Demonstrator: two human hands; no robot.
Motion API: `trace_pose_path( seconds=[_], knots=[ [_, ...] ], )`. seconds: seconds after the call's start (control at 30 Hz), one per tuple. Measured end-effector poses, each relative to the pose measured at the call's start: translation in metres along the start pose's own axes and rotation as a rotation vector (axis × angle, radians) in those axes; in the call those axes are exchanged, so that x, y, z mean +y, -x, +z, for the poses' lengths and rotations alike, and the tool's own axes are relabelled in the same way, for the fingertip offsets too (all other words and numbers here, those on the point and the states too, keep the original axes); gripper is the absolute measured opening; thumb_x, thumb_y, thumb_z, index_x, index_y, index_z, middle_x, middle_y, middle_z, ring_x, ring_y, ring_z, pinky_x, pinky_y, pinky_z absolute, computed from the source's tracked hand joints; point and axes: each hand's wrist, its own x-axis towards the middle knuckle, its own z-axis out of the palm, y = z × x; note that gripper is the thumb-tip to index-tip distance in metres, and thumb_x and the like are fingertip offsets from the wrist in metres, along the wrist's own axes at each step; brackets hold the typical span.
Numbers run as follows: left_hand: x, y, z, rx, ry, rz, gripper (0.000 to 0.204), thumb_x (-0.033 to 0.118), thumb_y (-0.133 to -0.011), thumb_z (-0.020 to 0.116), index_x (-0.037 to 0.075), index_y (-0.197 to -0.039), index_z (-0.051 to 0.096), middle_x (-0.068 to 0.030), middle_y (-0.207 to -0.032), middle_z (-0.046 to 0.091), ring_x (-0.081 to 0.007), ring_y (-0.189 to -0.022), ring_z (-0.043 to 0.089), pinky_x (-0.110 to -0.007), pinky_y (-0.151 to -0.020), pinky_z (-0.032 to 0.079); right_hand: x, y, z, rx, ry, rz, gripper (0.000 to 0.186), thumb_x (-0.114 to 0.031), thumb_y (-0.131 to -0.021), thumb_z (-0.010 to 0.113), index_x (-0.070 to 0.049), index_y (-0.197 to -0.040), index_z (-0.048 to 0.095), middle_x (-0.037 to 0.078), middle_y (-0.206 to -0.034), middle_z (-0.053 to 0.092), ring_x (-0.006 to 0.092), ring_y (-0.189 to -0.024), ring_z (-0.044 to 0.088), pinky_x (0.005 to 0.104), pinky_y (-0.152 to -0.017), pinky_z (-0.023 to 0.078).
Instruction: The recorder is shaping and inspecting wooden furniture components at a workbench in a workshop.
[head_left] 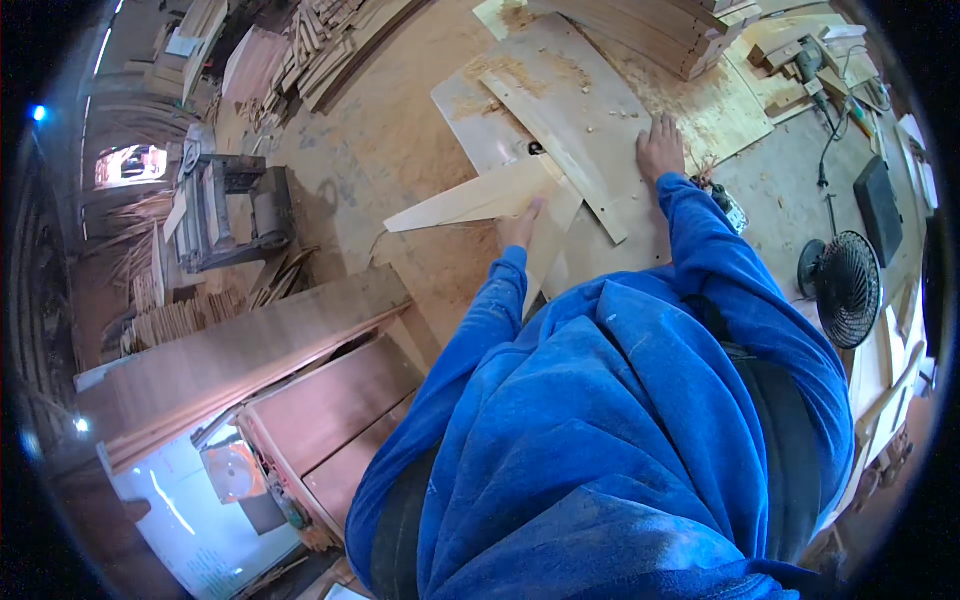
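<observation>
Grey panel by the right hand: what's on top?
A long wooden strip and wood shavings; the right hand is at the edge. The panel directly beneath the strip is covered.

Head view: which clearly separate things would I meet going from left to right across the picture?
Bright opening, grey woodworking machine, left hand, right hand, black electric fan.

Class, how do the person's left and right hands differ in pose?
The left hand is at the pale board's edge, while the right hand rests on the worktop. The right hand's fingers show; the left hand's are mostly hidden. Both are bare, with blue sleeves.
</observation>
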Motion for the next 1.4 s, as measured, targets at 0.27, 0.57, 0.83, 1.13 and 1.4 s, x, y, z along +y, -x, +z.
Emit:
trace_pose_path(
  seconds=[0.27,0.57,0.83,1.13,1.4],
  knots=[
    [-0.017,-0.027,0.007,-0.012,0.12,0.039,0.073,0.049,-0.077,0.082,-0.008,-0.119,0.068,-0.0219,-0.12,0.07,-0.0308,-0.111,0.067,-0.038,-0.099,0.048,-0.01,-0.002,-0.013,-0.075,-0.058,0.074,0.062,-0.033,-0.098,0.039,0.006,-0.146,0.039,0.026,-0.158,0.033,0.0386,-0.149,0.028,0.0483,-0.122,0.022],
    [-0.04,-0.052,0.016,0.038,0.075,0.018,0.06,0.04,-0.082,0.081,-0.008,-0.117,0.069,-0.0189,-0.117,0.071,-0.0257,-0.104,0.067,-0.035,-0.093,0.05,-0.008,-0.004,-0.009,-0.076,-0.02,0.057,0.063,-0.033,-0.098,0.037,0.007,-0.147,0.04,0.028,-0.159,0.03,0.0408,-0.148,0.03,0.0482,-0.122,0.023],
    [-0.035,-0.051,0.007,-0.018,0.145,0.004,0.087,0.056,-0.074,0.083,-0.018,-0.116,0.063,-0.0286,-0.121,0.067,-0.035,-0.115,0.065,-0.038,-0.102,0.047,-0.01,-0.004,-0.008,-0.065,-0.046,0.052,0.063,-0.033,-0.098,0.039,0.007,-0.147,0.04,0.028,-0.16,0.027,0.0418,-0.147,0.031,0.0487,-0.122,0.023],
    [-0.051,-0.066,0.014,0.046,0.159,-0.01,0.046,0.028,-0.082,0.083,-0.007,-0.111,0.072,-0.0141,-0.106,0.073,-0.0206,-0.091,0.068,-0.034,-0.081,0.054,-0.011,-0.005,-0.011,-0.064,-0.057,0.049,0.063,-0.034,-0.099,0.039,0.008,-0.146,0.041,0.027,-0.16,0.028,0.041,-0.149,0.027,0.0485,-0.122,0.023],
    [-0.043,-0.064,0.015,0.026,0.187,-0.014,0.047,0.028,-0.083,0.084,-0.007,-0.112,0.071,-0.0132,-0.107,0.073,-0.0195,-0.088,0.068,-0.033,-0.078,0.055,-0.005,-0.003,-0.004,-0.053,-0.055,0.05,0.064,-0.035,-0.099,0.038,0.008,-0.147,0.04,0.026,-0.16,0.028,0.0394,-0.15,0.025,0.0481,-0.122,0.021]
  ],
)
